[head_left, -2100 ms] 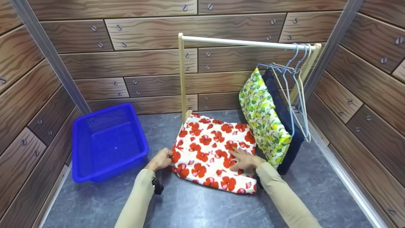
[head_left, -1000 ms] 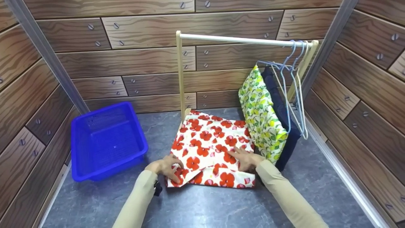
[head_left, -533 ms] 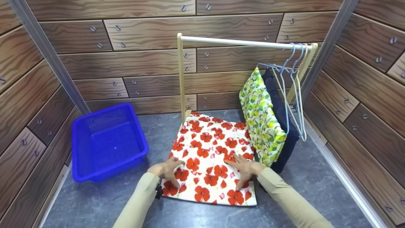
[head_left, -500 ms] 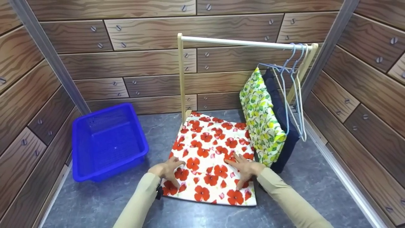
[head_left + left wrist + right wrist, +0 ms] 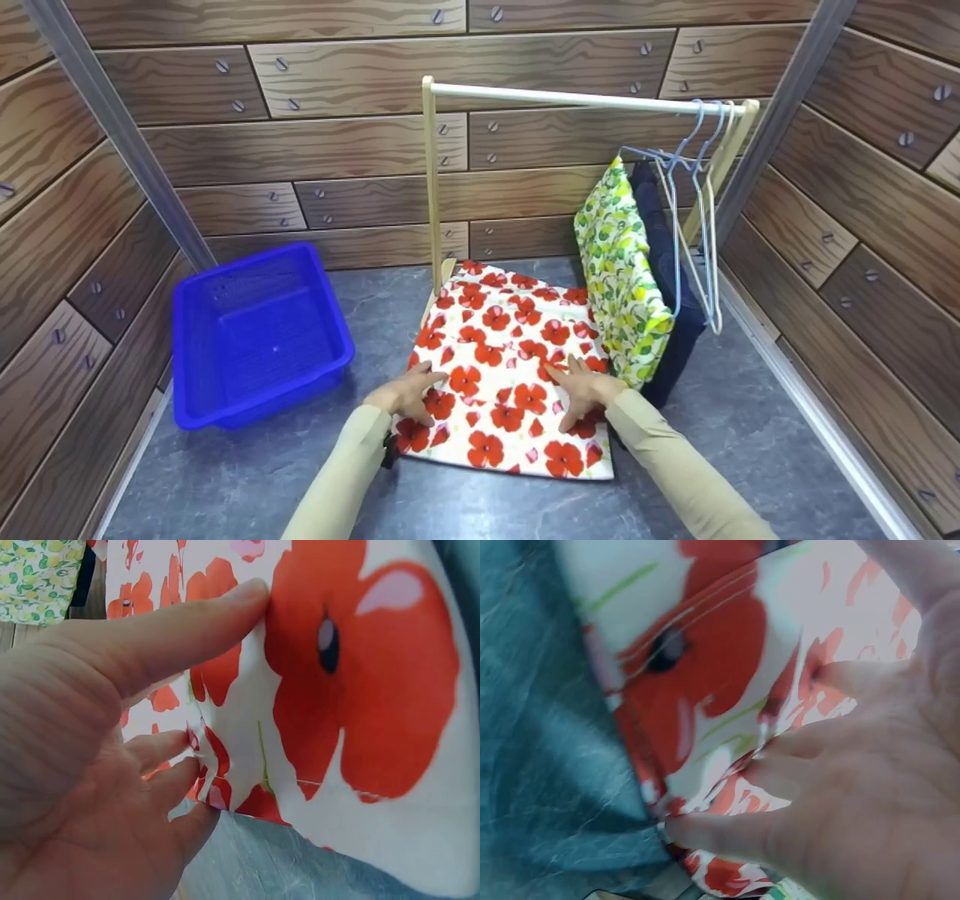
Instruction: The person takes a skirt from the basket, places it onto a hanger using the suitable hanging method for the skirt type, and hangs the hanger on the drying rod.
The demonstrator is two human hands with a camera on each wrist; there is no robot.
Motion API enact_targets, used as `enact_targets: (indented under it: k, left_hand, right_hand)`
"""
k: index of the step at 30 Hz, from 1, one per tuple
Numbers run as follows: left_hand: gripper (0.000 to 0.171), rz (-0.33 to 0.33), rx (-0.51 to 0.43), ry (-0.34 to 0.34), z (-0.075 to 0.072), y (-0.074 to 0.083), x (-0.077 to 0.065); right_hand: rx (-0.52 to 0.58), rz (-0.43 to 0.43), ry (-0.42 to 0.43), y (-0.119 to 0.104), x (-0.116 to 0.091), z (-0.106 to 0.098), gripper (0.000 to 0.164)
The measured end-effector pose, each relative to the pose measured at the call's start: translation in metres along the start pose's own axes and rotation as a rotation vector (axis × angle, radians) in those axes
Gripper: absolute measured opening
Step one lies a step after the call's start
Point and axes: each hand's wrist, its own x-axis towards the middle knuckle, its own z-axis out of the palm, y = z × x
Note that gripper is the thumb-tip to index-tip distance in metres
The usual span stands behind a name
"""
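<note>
A white cloth with red flowers [image 5: 499, 360] lies spread on the grey floor. My left hand [image 5: 409, 394] rests at its left edge with fingers and thumb spread. In the left wrist view, the left thumb [image 5: 172, 634] lies across the top of the fabric and the other fingers touch its side. My right hand [image 5: 589, 390] touches the cloth's right side, fingers apart. The right wrist view shows the right fingers [image 5: 795, 765] extended against the fabric, near a stitched seam. Neither hand grips the cloth.
A blue plastic basket [image 5: 259, 337] stands at the left. Behind the cloth is a clothes rack with a white rail [image 5: 555, 96]. At its right end hang a lemon-print cloth [image 5: 622, 277], a dark navy cloth [image 5: 667, 360] and hangers [image 5: 711, 247]. Wood-patterned walls enclose the floor.
The left hand gripped the cloth's left edge earlier and has let go. The cloth's near part was folded and now lies spread toward me. Lately hands and cloth shifted slightly right and away.
</note>
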Motion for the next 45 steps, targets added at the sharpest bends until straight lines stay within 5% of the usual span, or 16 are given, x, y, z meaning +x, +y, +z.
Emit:
enact_targets:
  k: [11, 18, 26, 33, 39, 45]
  left_hand:
    - [0.077, 0.016, -0.031, 0.053, -0.001, -0.004, 0.010]
    - [0.069, 0.078, 0.117, 0.110, -0.005, 0.004, 0.011]
    - [0.062, 0.016, 0.042, 0.074, 0.008, 0.016, 0.011]
    - [0.077, 0.040, 0.168, 0.145, 0.022, 0.031, 0.007]
    - [0.098, 0.017, 0.210, 0.144, 0.030, 0.041, 0.003]
    - [0.098, -0.027, 0.163, 0.070, 0.036, 0.043, 0.003]
  right_hand:
    - [0.051, 0.005, 0.039, 0.006, 0.010, 0.002, 0.112]
    - [0.057, 0.021, 0.094, 0.002, 0.007, -0.001, 0.100]
    - [0.068, -0.020, 0.185, -0.002, 0.003, 0.006, 0.080]
    - [0.068, -0.107, 0.230, -0.006, -0.002, 0.012, 0.068]
    - [0.033, -0.223, 0.410, -0.012, -0.011, 0.010, 0.047]
    - [0.013, -0.267, 0.641, -0.015, -0.027, 0.009, 0.036]
